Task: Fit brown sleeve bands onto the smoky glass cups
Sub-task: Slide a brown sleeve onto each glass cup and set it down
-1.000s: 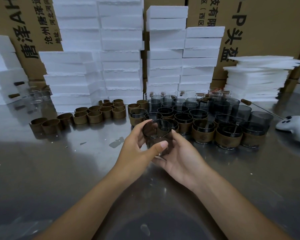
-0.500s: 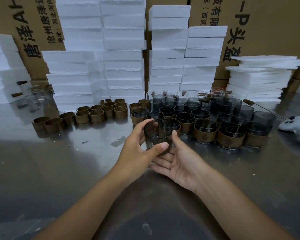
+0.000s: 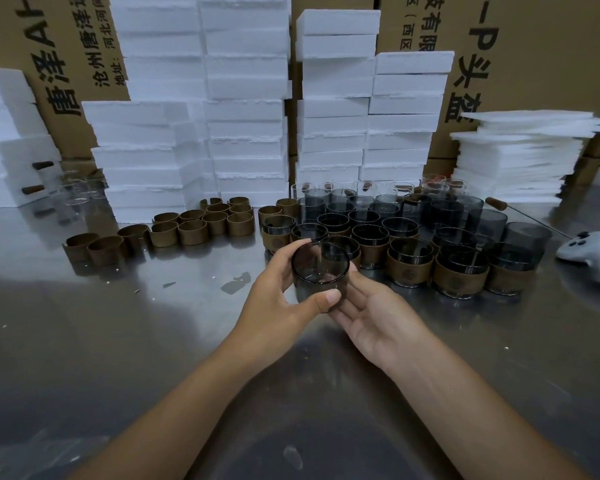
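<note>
A smoky glass cup [image 3: 320, 268] is held above the steel table, mouth tilted toward me. My left hand [image 3: 281, 296] grips it, thumb across its near side and fingers round the far side. My right hand [image 3: 374, 313] lies palm up under the cup with fingers extended, touching its base. The cup shows no brown band. Loose brown sleeve bands [image 3: 194, 230] stand in rows to the left. Behind my hands, several banded cups [image 3: 409, 261] and bare smoky cups [image 3: 485, 223] stand grouped.
White foam blocks [image 3: 243, 109] are stacked along the back in front of cardboard boxes [image 3: 534, 50]. A pile of thin foam sheets [image 3: 520, 154] sits at the back right. A white controller [image 3: 589, 254] lies at the right edge. Clear glasses [image 3: 80, 192] stand at the back left.
The cup has stayed between my hands with only small shifts. My right fingers have straightened further beneath it.
</note>
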Available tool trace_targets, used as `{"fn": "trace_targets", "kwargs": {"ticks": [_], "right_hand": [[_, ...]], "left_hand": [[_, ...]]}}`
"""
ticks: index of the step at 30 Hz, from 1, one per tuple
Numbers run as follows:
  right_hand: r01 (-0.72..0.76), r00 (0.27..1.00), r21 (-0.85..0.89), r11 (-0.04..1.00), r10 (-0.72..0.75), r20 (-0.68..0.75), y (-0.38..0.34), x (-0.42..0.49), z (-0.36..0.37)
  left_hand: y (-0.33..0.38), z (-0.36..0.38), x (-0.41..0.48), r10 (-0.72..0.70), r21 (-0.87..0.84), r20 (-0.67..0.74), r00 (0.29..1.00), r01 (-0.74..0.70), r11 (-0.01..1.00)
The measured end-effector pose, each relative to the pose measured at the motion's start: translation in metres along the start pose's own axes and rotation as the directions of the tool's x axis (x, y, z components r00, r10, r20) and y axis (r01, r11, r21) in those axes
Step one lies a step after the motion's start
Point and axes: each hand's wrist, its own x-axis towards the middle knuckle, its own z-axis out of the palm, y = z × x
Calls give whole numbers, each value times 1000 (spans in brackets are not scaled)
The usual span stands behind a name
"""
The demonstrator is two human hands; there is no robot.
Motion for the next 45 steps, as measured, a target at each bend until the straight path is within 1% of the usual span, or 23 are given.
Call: {"fn": "trace_targets", "kwargs": {"ticks": [5, 10, 13, 19, 23, 26, 32, 36, 39, 41, 45], "right_hand": [[-46, 994, 49, 998, 41, 105, 2, -4, 4], [-97, 973, 45, 994, 85, 212, 6, -5, 5], [-138, 957, 7, 990, 132, 259, 9, -3, 5], [-171, 931, -99, 980, 194, 308, 9, -1, 2], [-185, 938, -148, 972, 219, 268, 8, -1, 1], [-173, 953, -192, 966, 214, 216, 7, -1, 0], [-75, 984, -274, 959, 116, 138, 8, 1, -1], [2, 995, -279, 960, 26, 97, 8, 3, -3], [47, 997, -231, 972, -30, 76, 6, 3, -3], [46, 996, -200, 979, -29, 89, 5, 3, -4], [32, 994, -195, 980, -11, 111, 6, 3, -2]], "left_hand": [[6, 2, -1, -12, -62, -8, 1000, 11, 998], [9, 3, -2, -34, -129, -7, 999, 33, 991], [12, 2, -2, -40, -145, -18, 999, 37, 989], [12, -1, -2, -54, -148, -17, 998, 51, 988], [10, -3, 0, -53, -126, -9, 999, 52, 991], [9, -5, 0, -53, -77, -6, 999, 52, 996], [7, -7, 1, -33, -8, 8, 999, 33, 999], [5, -8, 1, -23, 17, 11, 1000, 23, 1000], [4, -8, 1, -26, 41, 18, 1000, 25, 999], [3, -7, 1, -31, 43, 15, 999, 31, 999], [5, -7, 1, -54, -4, -1, 999, 54, 999]]}}
